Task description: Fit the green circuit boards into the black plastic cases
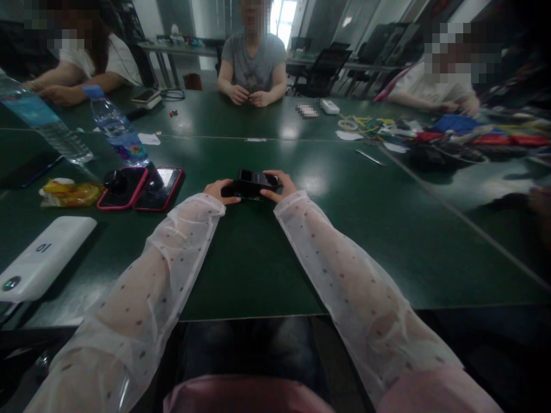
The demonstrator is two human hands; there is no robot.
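Just above the middle of the green table (249, 258), a small black boxy device (253, 182) with a square dark panel on its upper side is held between my two hands. My left hand (216, 190) grips its left end, thumb and fingers pinched on the edges. At the opposite end, my right hand (282, 186) has its fingers over the far side and its thumb along the near side. Its underside is hidden, and its exact kind is too small to make out. Sheer white dotted sleeves cover both my forearms.
Left of my hands lie two red-cased phones (158, 188), a yellow packet (71, 192) and a white power bank (47, 255). Two water bottles (116, 129) stand behind. A pen (370, 157) and tangled cables (374, 123) lie right. Three people sit around the table.
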